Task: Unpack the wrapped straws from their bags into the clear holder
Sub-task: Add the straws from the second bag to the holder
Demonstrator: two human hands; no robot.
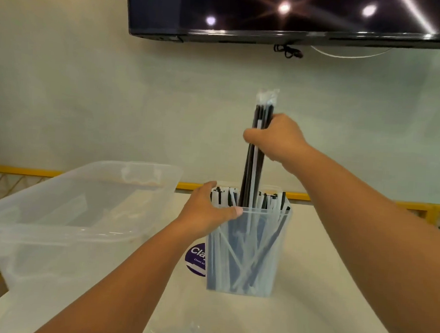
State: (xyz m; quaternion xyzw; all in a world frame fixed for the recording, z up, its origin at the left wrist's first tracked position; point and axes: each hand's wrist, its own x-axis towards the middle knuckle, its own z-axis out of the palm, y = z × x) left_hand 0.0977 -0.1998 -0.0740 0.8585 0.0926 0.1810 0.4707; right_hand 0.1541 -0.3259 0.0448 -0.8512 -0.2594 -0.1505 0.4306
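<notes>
While the right hand [277, 137] gripped a bundle of wrapped straws [252, 173] upright at centre frame, lower ends inside the clear holder [246, 271], the left hand [206, 211] clasped its left rim, thumb along the front edge. It stood on the tabletop [321, 301], packed with straws; at lower centre lay perhaps a crumpled bag [188, 331].

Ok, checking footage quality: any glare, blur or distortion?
Head view: reflected lights flare as starbursts on the black wall screen; wide-angle bending skews its edges; the black wrapped-straw bundle in the right hand looks soft; the clear plastic holder in the left hand's grip looks sharper.
</notes>
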